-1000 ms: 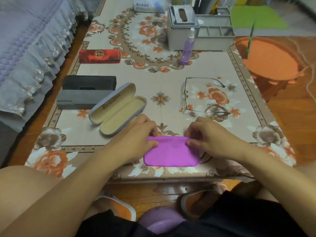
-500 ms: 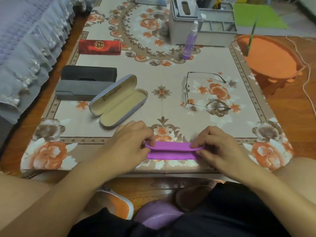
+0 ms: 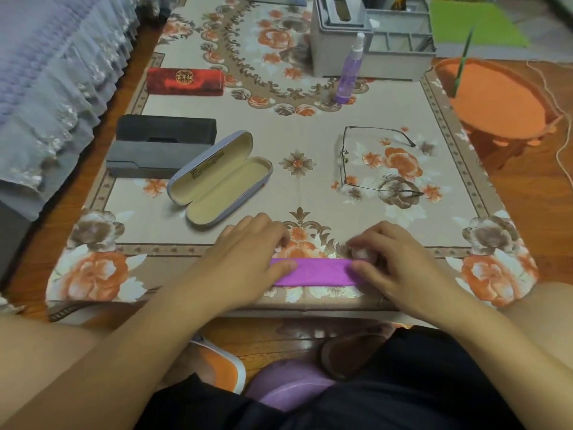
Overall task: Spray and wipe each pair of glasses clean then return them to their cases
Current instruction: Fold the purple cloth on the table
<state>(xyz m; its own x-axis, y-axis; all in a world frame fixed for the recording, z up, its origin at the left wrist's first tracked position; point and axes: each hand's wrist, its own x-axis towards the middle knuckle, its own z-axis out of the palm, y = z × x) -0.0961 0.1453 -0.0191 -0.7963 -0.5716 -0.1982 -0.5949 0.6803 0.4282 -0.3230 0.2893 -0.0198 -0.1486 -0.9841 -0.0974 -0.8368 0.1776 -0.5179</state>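
Both hands are pressing a folded cloth (image 3: 316,271) flat at the table's near edge, left hand (image 3: 248,256) and right hand (image 3: 400,262) pinching its two ends with curled fingers. Thin-framed glasses (image 3: 372,162), likely light and fragile, are lying beyond the right fingers, best lifted by the temples; an open case (image 3: 220,178) is waiting beyond the left.

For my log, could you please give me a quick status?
Both hands pinching folded purple cloth. Thin wire-framed glasses out, beige-lined case open. Nothing obstructing.

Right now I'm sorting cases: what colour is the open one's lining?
Cream inside the open case, with a pale lilac-grey shell; head view.
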